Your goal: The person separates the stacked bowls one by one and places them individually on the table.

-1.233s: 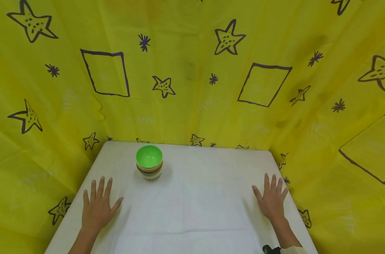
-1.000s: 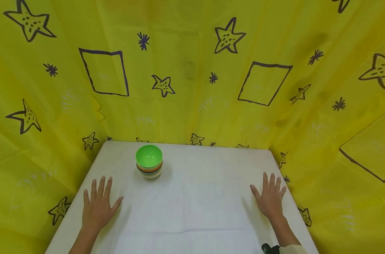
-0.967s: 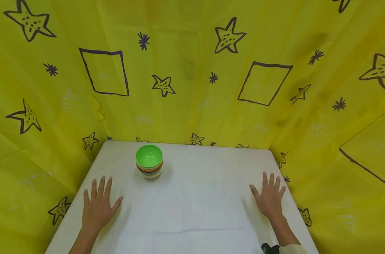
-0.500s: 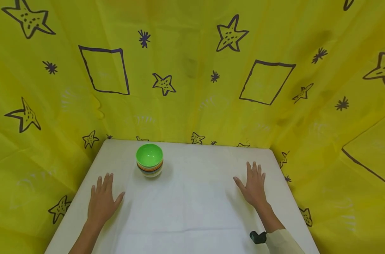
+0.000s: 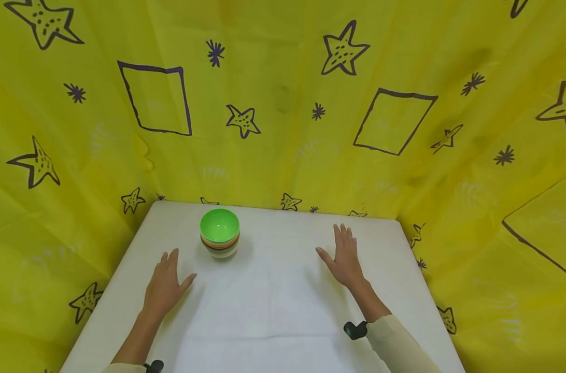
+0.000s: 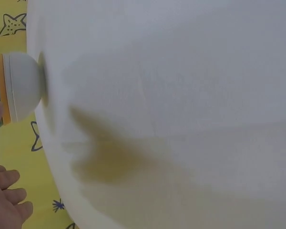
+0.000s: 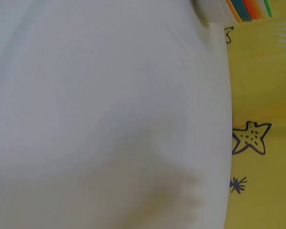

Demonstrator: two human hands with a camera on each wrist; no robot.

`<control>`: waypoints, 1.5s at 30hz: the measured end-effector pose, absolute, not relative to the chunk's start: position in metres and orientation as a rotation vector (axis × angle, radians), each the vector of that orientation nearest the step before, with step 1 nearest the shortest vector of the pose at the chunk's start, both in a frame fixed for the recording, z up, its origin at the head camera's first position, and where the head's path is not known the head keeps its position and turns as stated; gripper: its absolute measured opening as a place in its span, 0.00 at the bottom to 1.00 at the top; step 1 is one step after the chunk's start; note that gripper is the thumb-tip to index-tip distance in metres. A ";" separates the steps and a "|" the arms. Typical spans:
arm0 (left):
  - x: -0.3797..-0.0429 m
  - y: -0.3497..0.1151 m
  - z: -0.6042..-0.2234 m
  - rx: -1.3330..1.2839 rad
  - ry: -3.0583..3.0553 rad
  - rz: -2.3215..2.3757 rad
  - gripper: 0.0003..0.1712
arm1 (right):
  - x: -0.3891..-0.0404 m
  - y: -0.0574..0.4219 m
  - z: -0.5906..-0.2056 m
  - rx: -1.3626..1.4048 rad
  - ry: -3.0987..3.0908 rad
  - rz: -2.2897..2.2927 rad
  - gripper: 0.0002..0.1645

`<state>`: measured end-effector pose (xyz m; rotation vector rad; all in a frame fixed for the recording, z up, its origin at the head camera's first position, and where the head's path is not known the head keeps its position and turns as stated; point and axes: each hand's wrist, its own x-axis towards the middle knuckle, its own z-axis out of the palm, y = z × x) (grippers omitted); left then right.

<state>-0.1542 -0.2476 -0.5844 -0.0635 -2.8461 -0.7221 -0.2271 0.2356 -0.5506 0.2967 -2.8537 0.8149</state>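
A nested stack of bowls (image 5: pixel 220 233) stands at the back left of the white table, a green bowl on top and orange, blue and white rims below. To its lower left is my left hand (image 5: pixel 164 287), fingers extended and thumb spread, holding nothing. My right hand (image 5: pixel 345 259) hangs over the table to the right of the stack, thumb apart from the fingers, and it too holds nothing. In the left wrist view the stack's white bottom bowl (image 6: pixel 26 86) shows beside my fingers. The right wrist view catches only part of the bowls (image 7: pixel 233 9).
The white-covered table (image 5: pixel 273 305) is enclosed at the back and both sides by a yellow curtain (image 5: pixel 273 155) with drawn stars and squares. Dark wrist cameras sit on both forearms, with a light sleeve (image 5: pixel 399 342) on the right one.
Both hands have moved inward toward the bowls, the right one much farther, leftward and toward the back. The left has turned slightly. The stack stays in place on the table.
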 end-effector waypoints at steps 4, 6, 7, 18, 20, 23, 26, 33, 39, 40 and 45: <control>-0.160 -0.242 -0.588 -0.063 -2.851 -0.750 0.52 | -0.231 0.221 -0.551 0.310 -2.871 0.862 0.57; -0.162 -0.240 -0.590 -0.059 -2.847 -0.763 0.53 | -0.233 0.213 -0.550 0.324 -2.878 0.876 0.57; -0.163 -0.239 -0.591 -0.055 -2.846 -0.764 0.53 | -0.234 0.209 -0.551 0.332 -2.879 0.878 0.57; -0.183 -0.231 -0.594 0.100 -2.908 -0.901 0.62 | -0.258 0.157 -0.539 0.429 -2.900 0.915 0.59; -0.188 -0.229 -0.594 0.126 -2.913 -0.952 0.63 | -0.263 0.146 -0.535 0.447 -2.904 0.928 0.59; -0.195 -0.225 -0.594 0.142 -2.924 -1.024 0.65 | -0.267 0.130 -0.532 0.473 -2.914 0.942 0.60; -0.199 -0.222 -0.595 0.139 -2.924 -1.072 0.66 | -0.268 0.114 -0.532 0.482 -2.925 0.972 0.61; -0.205 -0.214 -0.601 0.161 -2.925 -1.119 0.67 | -0.269 0.081 -0.527 0.546 -2.952 1.057 0.63; -0.218 -0.212 -0.606 0.131 -2.912 -1.102 0.67 | -0.276 0.063 -0.522 0.583 -2.943 1.059 0.63; -0.219 -0.213 -0.607 0.128 -2.905 -1.113 0.67 | -0.277 0.061 -0.521 0.587 -2.946 1.060 0.64; -0.222 -0.215 -0.614 0.083 -2.849 -1.195 0.66 | -0.278 0.048 -0.521 0.604 -2.950 1.072 0.65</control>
